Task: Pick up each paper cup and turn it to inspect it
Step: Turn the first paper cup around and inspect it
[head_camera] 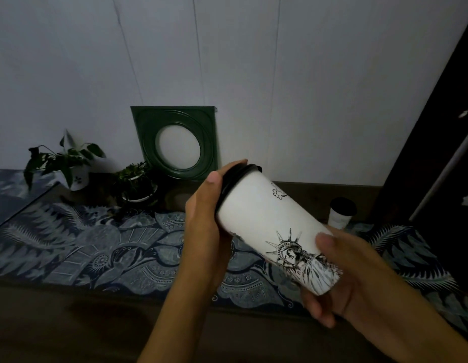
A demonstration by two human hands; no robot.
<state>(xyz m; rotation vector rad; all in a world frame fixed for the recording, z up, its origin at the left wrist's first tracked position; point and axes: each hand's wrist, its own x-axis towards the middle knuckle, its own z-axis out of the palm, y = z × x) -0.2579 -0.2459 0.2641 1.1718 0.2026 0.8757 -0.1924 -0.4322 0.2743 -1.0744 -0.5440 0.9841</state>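
Paper cup (269, 231), white with a black lid (237, 180) and a dark ink drawing of a crowned statue on its wall, is what we hold lifted above the patterned cloth (97, 247), tilted steeply so the lid points up and away to the left and the base sits low toward us on the right. Our left hand (204, 226) wraps the lid end, thumb pressed along the lid's rim and palm against the upper wall; our right hand (340, 281) cups the base, thumb laid on the wall just above the drawing and the fingers curled underneath. Both hands are closed on it. We judge the cup to be light and thin-walled, so it should dent if squeezed mid-wall; the stiffest places are the rolled rim under the lid and the bottom ring, which is where we already have it. The paper looks smooth and could slip while turning, so rolling it between the two ends seems safer than a one-handed pinch. Whether it holds liquid we cannot tell, and the lid could pop off under sideways pressure. A second cup (341, 213) with a dark lid stands on the surface farther back, well apart to the right.
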